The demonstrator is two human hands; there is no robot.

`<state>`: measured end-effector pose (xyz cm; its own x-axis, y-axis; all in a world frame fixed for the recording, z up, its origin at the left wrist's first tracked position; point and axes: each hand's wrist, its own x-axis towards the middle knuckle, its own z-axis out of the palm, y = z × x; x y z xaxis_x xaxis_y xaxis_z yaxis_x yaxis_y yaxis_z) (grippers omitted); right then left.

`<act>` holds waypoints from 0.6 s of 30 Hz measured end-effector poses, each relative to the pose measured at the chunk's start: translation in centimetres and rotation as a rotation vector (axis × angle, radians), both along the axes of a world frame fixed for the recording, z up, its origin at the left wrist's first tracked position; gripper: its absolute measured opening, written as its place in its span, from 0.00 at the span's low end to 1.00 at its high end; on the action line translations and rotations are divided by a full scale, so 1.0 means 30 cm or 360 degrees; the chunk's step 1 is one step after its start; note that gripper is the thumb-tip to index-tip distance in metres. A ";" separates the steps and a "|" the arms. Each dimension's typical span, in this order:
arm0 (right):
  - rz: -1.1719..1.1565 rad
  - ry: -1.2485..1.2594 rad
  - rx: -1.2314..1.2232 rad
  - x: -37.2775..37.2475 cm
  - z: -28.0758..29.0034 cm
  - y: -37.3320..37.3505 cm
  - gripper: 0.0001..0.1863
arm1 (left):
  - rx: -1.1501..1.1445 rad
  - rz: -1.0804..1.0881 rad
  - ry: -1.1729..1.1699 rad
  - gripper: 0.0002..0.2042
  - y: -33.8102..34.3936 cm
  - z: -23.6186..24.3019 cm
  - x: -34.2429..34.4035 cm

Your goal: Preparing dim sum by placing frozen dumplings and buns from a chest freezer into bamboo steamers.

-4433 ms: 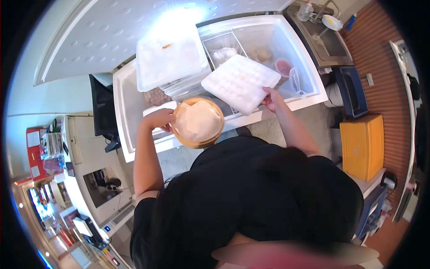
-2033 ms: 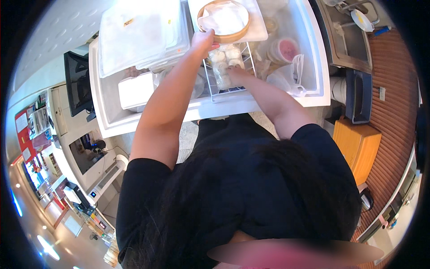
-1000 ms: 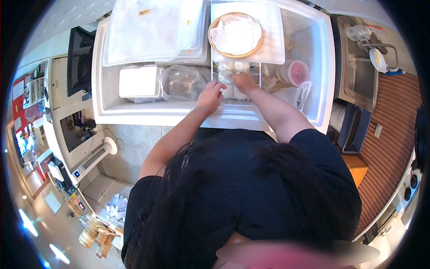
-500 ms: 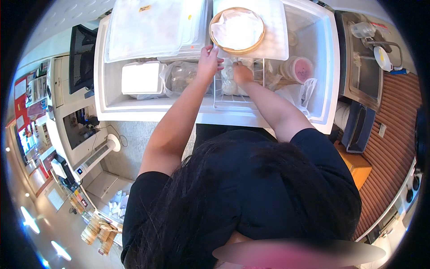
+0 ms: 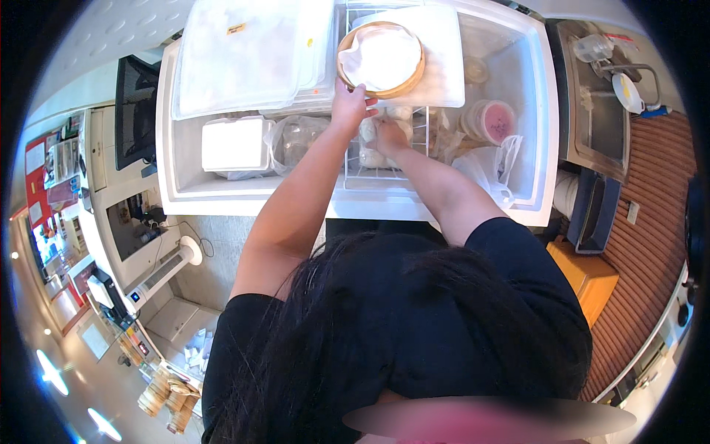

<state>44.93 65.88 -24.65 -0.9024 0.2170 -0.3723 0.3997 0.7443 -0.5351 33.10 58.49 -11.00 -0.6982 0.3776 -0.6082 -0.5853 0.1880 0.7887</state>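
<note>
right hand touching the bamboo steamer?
No. The right hand is down in the wire basket; only the left hand meets the bamboo steamer.

The open chest freezer (image 5: 222, 203) leaves little free room. Its left half is roofed by stacked clear lids (image 5: 251, 52), with a white box (image 5: 235, 143) and a crumpled clear bag (image 5: 296, 137) packed below. In the middle, the wire basket (image 5: 384, 159) holds pale round buns (image 5: 370, 133), and both hands fill its opening: the left hand (image 5: 350, 106) touches the rim of the bamboo steamer (image 5: 381, 59), which sits on a white tray (image 5: 444, 59) bridging the basket's far end; the right hand (image 5: 392, 137) reaches among the buns. On the right, pink-lidded tubs (image 5: 492, 122) and a white plastic bag (image 5: 492, 166) crowd the compartment, with open space only along the far right wall.
</note>
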 end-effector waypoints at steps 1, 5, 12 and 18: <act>0.0004 -0.0062 0.0017 -0.013 -0.004 -0.011 0.40 | 0.0002 -0.0003 0.0000 0.30 -0.003 0.000 -0.004; -0.0170 -0.0204 -0.0388 -0.027 -0.053 0.008 0.41 | 0.0031 0.0088 -0.0009 0.31 0.026 0.008 -0.016; -0.0765 0.0010 -0.0567 0.012 -0.010 -0.007 0.36 | 0.0040 0.0305 -0.0049 0.33 0.067 -0.014 -0.035; -0.0837 0.0064 -0.0457 0.143 0.230 0.015 0.35 | -0.0050 0.0466 0.0008 0.35 0.036 -0.032 0.030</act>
<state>49.22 66.35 -17.76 -0.7160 0.5339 -0.4498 0.6504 0.2758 -0.7078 34.01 59.56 -11.96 -0.7776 0.1405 -0.6129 -0.6146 0.0361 0.7880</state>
